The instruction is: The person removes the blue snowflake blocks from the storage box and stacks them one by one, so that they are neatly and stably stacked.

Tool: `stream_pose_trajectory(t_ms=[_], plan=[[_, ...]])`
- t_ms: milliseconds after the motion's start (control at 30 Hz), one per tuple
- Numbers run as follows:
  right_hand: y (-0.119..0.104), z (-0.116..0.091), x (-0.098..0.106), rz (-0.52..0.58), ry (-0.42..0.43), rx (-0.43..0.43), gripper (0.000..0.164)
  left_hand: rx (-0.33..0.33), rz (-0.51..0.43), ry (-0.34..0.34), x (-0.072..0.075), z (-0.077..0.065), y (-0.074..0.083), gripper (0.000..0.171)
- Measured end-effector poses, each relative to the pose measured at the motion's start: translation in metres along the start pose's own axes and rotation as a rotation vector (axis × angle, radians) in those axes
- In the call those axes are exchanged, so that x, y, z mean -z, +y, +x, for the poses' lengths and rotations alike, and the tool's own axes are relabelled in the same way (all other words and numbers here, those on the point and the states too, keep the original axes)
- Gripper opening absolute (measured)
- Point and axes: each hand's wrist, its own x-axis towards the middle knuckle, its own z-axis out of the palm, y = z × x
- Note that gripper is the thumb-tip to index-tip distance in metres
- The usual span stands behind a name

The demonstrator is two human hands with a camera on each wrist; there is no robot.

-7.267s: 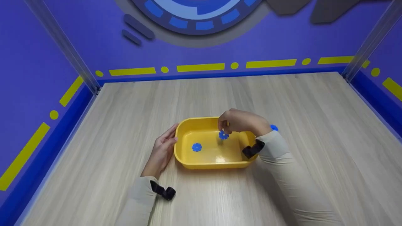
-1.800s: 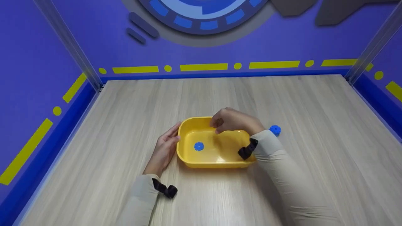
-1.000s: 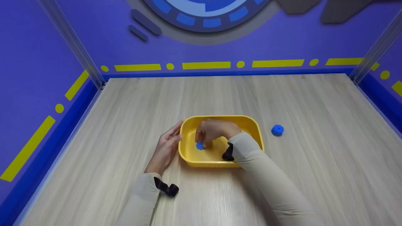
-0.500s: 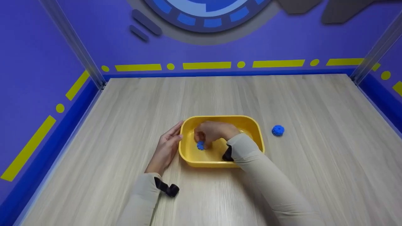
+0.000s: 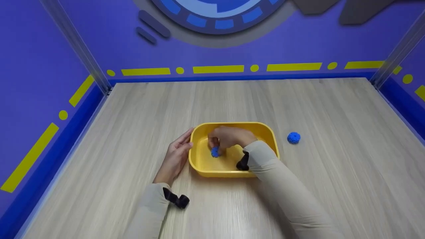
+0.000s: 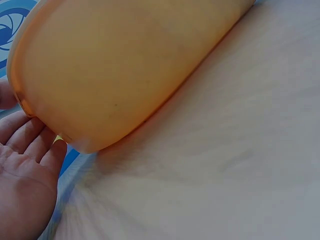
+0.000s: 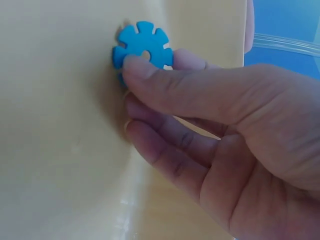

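Note:
A yellow plastic bin [image 5: 215, 173] stands on the table in front of me. My left hand [image 5: 174, 156] grips its left end, the thumb at the rim and the fingers along the outer wall; the left wrist view shows those fingers against the wall [image 6: 115, 75]. Inside the bin, my right hand [image 5: 229, 136] pinches a blue snowflake building disc [image 7: 145, 42] between thumb and fingers, its other fingers curled below. The disc is tilted close over the bin's bottom, its slotted edge and centre hole showing.
To the right of the bin, a small blue stack [image 5: 294, 137] of similar notched discs lies on the wood-look table [image 5: 332, 166]. Purple panels [image 5: 282, 43] stand at the back and both sides.
Earlier my right hand held another disc over the bin, then hovered at its back side. It has moved left and down, taken hold of the disc lying inside and tilted it up.

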Motion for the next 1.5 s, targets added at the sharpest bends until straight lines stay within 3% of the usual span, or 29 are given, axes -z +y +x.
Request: stream_pose_trajectory(t_ms=[367,700,933,1200,1500], plan=[[0.004,-0.01,0.009,0.007,-0.012,0.0,0.01,0.0,0.011,0.004,0.0,0.001,0.0,0.056],[0.011,-0.022,0.018,0.025,0.014,0.069,0.01,-0.002,0.006,0.004,0.001,0.0,0.0,0.057],[0.016,-0.032,0.025,-0.01,0.064,0.095,0.01,0.005,0.017,0.021,0.0,0.0,0.0,0.056],[0.02,-0.045,0.033,0.003,0.126,0.035,0.01,0.008,0.022,0.029,-0.001,0.0,0.001,0.056],[0.029,-0.064,0.04,0.015,0.218,0.102,0.01,0.014,0.02,0.025,0.0,0.001,0.001,0.057]])
